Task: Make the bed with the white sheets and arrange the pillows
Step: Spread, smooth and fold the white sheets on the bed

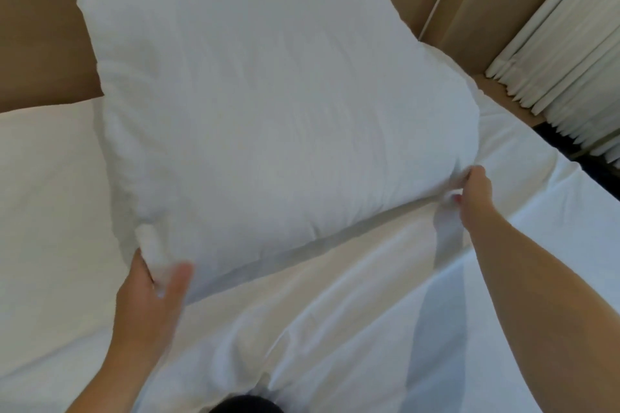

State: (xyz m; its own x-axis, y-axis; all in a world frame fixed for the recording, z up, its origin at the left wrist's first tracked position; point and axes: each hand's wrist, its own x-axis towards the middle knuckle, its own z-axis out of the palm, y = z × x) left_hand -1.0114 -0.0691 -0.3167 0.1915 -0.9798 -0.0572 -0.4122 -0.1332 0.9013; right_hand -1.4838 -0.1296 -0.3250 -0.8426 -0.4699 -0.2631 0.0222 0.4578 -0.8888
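Note:
A large white pillow (255, 104) stands tilted against the tan headboard (37, 43), its lower edge on the white sheet (352, 312). My left hand (154, 292) grips the pillow's lower left corner, with a fold of fabric between thumb and fingers. At the lower right corner, my right hand (473, 194) pinches the pillow's edge. A second white pillow (47, 184) lies flat to the left, partly behind the first.
The bed's right edge (553, 157) runs diagonally, with a dark gap of floor beyond it. White pleated curtains (563, 43) hang at the upper right beside a tan wall panel. A dark object (245, 406) shows at the bottom edge.

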